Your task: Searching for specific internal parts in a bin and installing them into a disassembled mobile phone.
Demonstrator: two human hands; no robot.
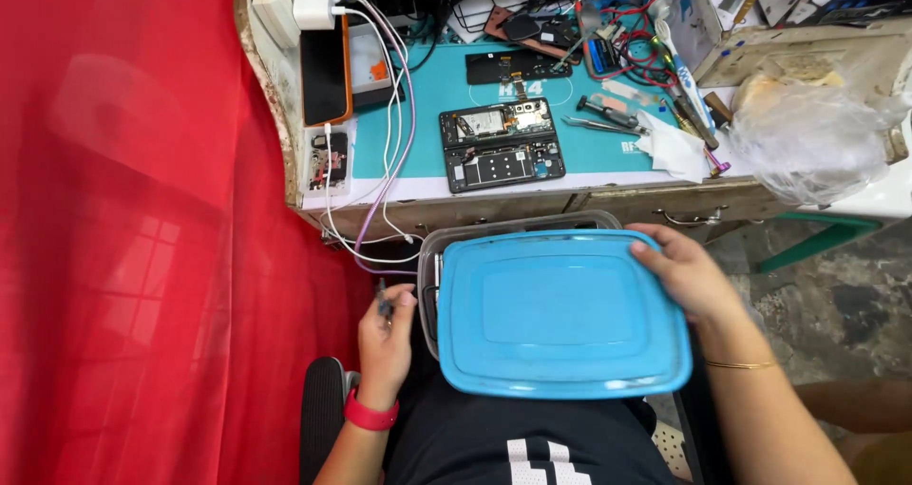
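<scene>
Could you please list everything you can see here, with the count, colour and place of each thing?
lid: one, blue, on the lap, askew over the box
box: one, clear grey, under the lid
opened phone: one, black, back off, middle of the mat
mat: one, teal, on the bench
tweezers: one pair, silver, right of the phone
tissue: one, white, right end of the mat
cables: several, white and lilac, hanging off the bench edge
plastic bag: one, clear, far right
curtain: one, red, left
small tool: one, dark, in the left hand
left hand: red wristband, beside the box
right hand: on the lid's right edge, thin gold bangle
</scene>
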